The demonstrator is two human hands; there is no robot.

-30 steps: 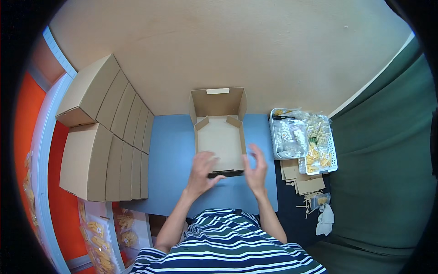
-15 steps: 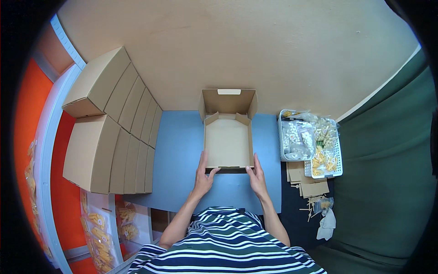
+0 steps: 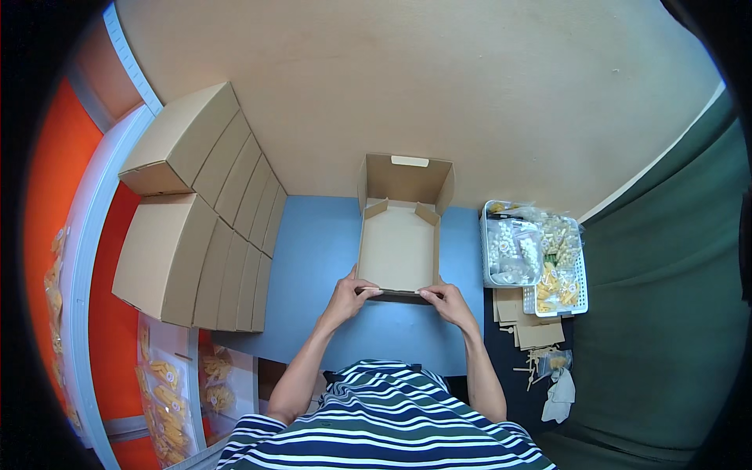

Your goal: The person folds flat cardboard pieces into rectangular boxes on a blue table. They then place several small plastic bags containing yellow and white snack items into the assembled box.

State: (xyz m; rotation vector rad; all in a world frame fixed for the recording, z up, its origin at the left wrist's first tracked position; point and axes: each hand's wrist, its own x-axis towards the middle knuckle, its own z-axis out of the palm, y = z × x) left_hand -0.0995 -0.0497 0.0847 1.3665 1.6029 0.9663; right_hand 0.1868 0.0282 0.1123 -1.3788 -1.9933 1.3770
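Observation:
A brown cardboard box (image 3: 398,249) lies in front of me with its lid (image 3: 408,178) raised at the far side. Two small flaps slant across its far corners, and its bare bottom shows. My left hand (image 3: 345,301) pinches the left end of the near wall, fingers outside and thumb over the top edge. At the right end, my right hand (image 3: 450,303) holds that wall the same way. Both hands are closed, with part of the fingers hidden behind the cardboard.
The box rests on a blue-grey table (image 3: 313,235). Stacked cardboard boxes (image 3: 176,251) stand at the left, above shelves with bagged pasta (image 3: 167,407). White baskets (image 3: 581,274) of bagged goods are at the right, near cardboard scraps (image 3: 540,335) and a dark green curtain (image 3: 666,274).
My hands have gone from resting flat along the near corners to pinching the near wall. The whole view has shifted slightly, so the box appears a little farther right.

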